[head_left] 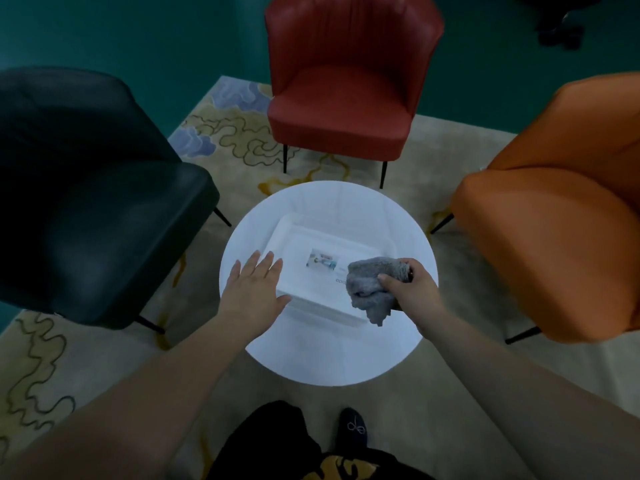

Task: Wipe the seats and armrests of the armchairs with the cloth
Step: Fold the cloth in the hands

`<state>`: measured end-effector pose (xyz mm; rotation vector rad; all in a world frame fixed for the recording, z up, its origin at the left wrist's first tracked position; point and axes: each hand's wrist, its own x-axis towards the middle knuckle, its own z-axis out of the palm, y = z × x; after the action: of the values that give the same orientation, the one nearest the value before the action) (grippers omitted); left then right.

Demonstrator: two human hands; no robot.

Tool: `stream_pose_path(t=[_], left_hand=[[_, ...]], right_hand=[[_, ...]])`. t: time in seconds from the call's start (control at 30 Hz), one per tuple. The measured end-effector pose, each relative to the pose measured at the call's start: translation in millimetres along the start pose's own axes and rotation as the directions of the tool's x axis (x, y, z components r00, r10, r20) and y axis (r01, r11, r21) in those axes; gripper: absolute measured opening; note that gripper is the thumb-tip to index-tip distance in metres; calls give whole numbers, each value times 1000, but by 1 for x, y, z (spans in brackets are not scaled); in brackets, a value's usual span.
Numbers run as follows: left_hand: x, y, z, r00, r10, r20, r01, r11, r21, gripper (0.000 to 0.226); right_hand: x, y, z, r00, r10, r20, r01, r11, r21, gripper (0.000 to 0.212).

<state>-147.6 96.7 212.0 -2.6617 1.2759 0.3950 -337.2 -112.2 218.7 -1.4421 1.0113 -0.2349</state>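
Note:
Three armchairs ring a small round table: a dark green armchair on the left, a red armchair straight ahead and an orange armchair on the right. My right hand grips a crumpled grey cloth above the right end of a white box. My left hand is flat with its fingers spread, over the box's left end.
The white box, with a small picture label, lies on the round white table. A patterned beige rug covers the floor beneath, with teal floor beyond. My shoe is near the table's front edge.

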Motion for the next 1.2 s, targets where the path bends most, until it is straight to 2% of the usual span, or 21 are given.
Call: stream_pose_path(t=[0.3, 0.47, 0.67, 0.87, 1.0, 1.13, 1.2], left_hand=[[75, -58, 12, 993, 104, 46, -102, 993, -51, 74], [122, -86, 38, 975, 209, 78, -204, 977, -70, 85], [186, -77, 95, 923, 363, 128, -361, 932, -35, 89], [225, -61, 146, 921, 335, 198, -354, 932, 70, 111], [231, -62, 161, 934, 325, 148, -342, 934, 105, 119], [231, -62, 164, 936, 330, 120, -345, 930, 130, 119], [231, -61, 160, 934, 330, 135, -346, 931, 118, 120]], right_hand=[[58, 2, 52, 981, 148, -129, -140, 987, 75, 21], [81, 12, 75, 947, 212, -243, -175, 971, 166, 18], [110, 35, 93, 895, 276, -349, -175, 939, 294, 17], [144, 59, 115, 893, 338, -297, -173, 867, 468, 19], [175, 70, 138, 886, 388, -252, -158, 767, 622, 21], [194, 81, 167, 795, 536, -285, -166, 644, 747, 22], [192, 90, 178, 715, 608, -344, -262, 689, 675, 16]])
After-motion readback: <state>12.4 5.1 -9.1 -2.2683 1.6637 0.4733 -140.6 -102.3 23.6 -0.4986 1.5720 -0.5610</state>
